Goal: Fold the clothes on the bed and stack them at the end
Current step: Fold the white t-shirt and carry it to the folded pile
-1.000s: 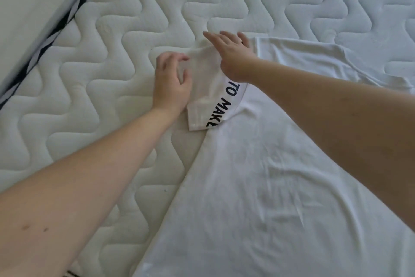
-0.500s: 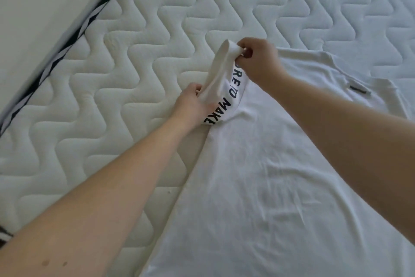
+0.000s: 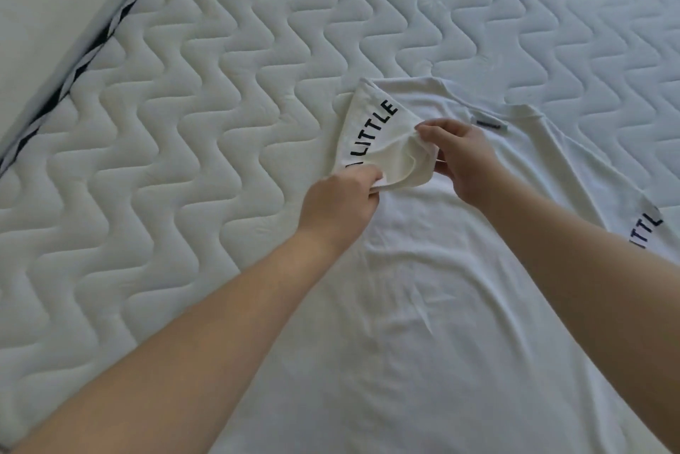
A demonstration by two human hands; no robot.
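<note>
Views: 1, head-worn cam, wide-angle. Looks fwd and steeply down from above the bed point(image 3: 220, 92). Close range: both forearms enter from bottom edge, hands mid-frame, left hand point(image 3: 340, 201), right hand point(image 3: 461, 159). Frame filled by quilted mattress top; mattress edge w/ dark trim runs diagonally at upper left. No 2nd view, so no shared area.
</note>
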